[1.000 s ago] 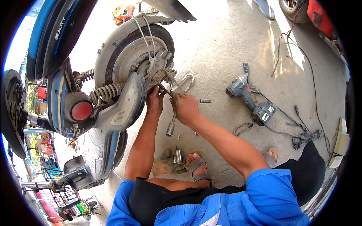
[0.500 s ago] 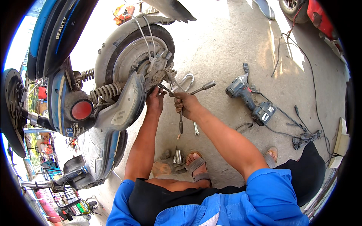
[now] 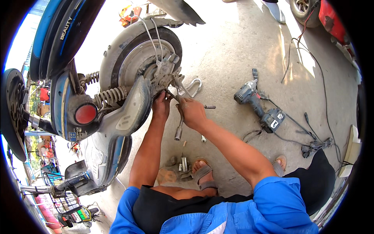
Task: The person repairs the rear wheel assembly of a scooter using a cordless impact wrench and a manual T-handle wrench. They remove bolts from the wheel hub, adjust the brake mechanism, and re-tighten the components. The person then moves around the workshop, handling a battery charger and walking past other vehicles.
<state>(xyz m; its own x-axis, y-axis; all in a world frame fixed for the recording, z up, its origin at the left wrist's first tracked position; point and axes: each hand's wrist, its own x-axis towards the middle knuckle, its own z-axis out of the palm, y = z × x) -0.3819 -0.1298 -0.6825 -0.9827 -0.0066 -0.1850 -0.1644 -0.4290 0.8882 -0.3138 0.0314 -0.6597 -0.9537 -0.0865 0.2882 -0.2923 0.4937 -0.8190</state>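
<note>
A scooter's dusty rear wheel (image 3: 124, 64) lies tilted at the upper left, with brake and axle parts (image 3: 165, 80) at its hub. My right hand (image 3: 192, 114) is closed around the middle of a three-way socket wrench (image 3: 179, 130). One arm of the wrench reaches up to the hub, another points right, and the third slants down toward me. Just below the hub, the fingers of my left hand (image 3: 160, 106) are bent together at the wrench's upper end. The fastener under that end is hidden.
A cordless impact wrench (image 3: 255, 101) lies on the concrete to the right, near tangled cables (image 3: 316, 146). A spanner (image 3: 203, 139) and metal cylindrical parts (image 3: 183, 163) lie near my sandalled foot (image 3: 203, 173). A red vehicle (image 3: 333, 19) stands at the far right.
The socket wrench has turned in my right hand: its right arm has swung lower and its near arm has shifted left. My left hand stays at the hub. A foot edge appears at the top.
</note>
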